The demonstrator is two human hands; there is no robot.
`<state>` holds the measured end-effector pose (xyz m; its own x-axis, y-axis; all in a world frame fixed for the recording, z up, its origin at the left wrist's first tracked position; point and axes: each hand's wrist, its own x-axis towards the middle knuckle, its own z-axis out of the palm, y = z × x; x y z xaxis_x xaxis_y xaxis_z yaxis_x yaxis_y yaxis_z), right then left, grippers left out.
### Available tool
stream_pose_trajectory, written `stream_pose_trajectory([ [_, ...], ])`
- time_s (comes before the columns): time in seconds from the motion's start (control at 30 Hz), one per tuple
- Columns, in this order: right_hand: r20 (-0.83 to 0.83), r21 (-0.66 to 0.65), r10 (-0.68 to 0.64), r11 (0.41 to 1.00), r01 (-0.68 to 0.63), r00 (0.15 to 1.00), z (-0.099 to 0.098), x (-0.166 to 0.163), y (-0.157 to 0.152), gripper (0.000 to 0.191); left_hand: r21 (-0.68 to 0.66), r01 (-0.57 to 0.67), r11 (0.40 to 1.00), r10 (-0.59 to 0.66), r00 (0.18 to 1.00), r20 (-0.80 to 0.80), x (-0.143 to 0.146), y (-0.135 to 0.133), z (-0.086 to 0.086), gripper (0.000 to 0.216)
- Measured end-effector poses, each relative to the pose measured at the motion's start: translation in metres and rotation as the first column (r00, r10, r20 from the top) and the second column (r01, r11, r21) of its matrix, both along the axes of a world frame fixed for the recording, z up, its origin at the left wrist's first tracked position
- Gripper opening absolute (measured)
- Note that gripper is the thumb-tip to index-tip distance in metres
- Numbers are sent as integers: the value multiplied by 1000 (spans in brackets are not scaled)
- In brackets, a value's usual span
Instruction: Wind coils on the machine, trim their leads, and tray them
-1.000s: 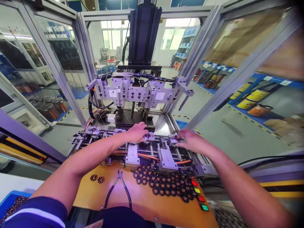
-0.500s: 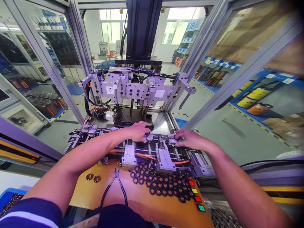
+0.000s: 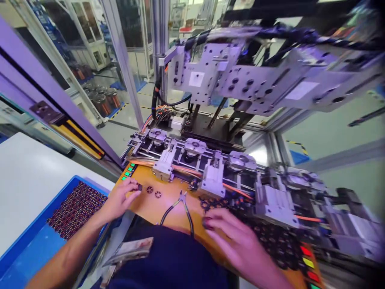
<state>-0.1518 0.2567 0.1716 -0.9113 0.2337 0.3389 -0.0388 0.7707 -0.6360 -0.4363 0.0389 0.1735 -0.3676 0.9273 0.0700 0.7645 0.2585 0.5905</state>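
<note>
At the left side of the orange board, my left hand [image 3: 123,197] pinches a small dark stator core [image 3: 138,187] between thumb and fingers. Two loose ring-shaped stator cores [image 3: 153,192] lie on the board just right of it. My right hand [image 3: 233,237] is over the board's right part, its fingers closed on another dark stator core [image 3: 207,223], blurred and partly hidden. Between the hands lie side cutters [image 3: 182,197], jaws pointing away from me and handles spread. Many dark ring cores [image 3: 276,245] are spread beyond and right of my right hand.
Behind the board stands a row of metal clamping fixtures [image 3: 195,147] on rails. A plated machine head [image 3: 237,80] hangs above. A blue tray [image 3: 27,267] at left holds a heap of small cores. Coloured buttons [image 3: 308,263] sit at the board's right edge.
The view has swung left. Both hands have come back from the fixtures to the board, the left hand out to its left side, and each now holds a core.
</note>
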Motion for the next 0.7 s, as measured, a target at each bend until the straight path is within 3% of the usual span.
stream_pose_trajectory([
  [0.13, 39, 10, 73, 997, -73, 997, -62, -77, -57, 13, -62, 33, 998, -34, 999, -20, 7, -24, -57, 16],
  [0.27, 50, 76, 47, 996, -51, 998, -85, -113, -80, 14, -41, 25, 999, -28, 997, -75, 16, -19, -81, 14],
  [0.37, 20, 100, -39, 994, 37, 999, -82, -100, -83, 17, 2, -26, 1000, 26, 991, -132, 20, -13, -87, 22],
  [0.47, -24, 119, -136, 983, 138, 990, -76, -65, -79, 18, 32, -1, 1000, 7, 982, -191, 23, -5, -93, 56],
  [0.53, -43, 141, -208, 967, 212, 977, -75, -39, -72, 20, 32, 53, 998, -44, 973, -228, 24, 6, -99, 67],
  [0.7, -73, 221, -395, 889, 401, 916, -87, 14, -49, 14, 17, 116, 993, -105, 944, -312, 22, 31, -107, 40],
])
